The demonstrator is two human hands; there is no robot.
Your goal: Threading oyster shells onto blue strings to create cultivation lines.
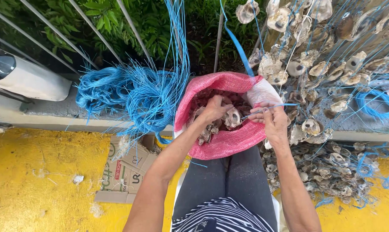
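Seen from above, seated over a pink mesh sack (229, 144) held open between the knees, mouth rolled back, full of oyster shells. Left hand (214, 109) sunk into the sack mouth, fingers curled closed around a single shell (233, 117), pale hollow face turned up and toward the right. Right hand (272, 121) just beside the sack's right rim, thumb and fingertips pinched shut on a thin blue cord (269, 107) running roughly level, its free end pointing left toward the shell. Key relation: shell to the left of the pinched cord, near but not touching, with only a small gap of sack interior between; long axis of the cord aimed almost straight at the shell's face. Left hand nearer the shell, right hand nearer the cord. Whether a hole already pierces the shell cannot be told at this size.

Surroundings: loose bundle of blue cord (134, 96) heaped on the concrete ledge to the left, well apart from both hands; strung shells (315, 68) hanging and piled to the right, laced with the same cord; more loose shells (327, 172) on the yellow floor (39, 180) at right; flattened cardboard box (125, 172) below the cord bundle; white cylinder (29, 79) at far left; green plants behind metal railings along the top
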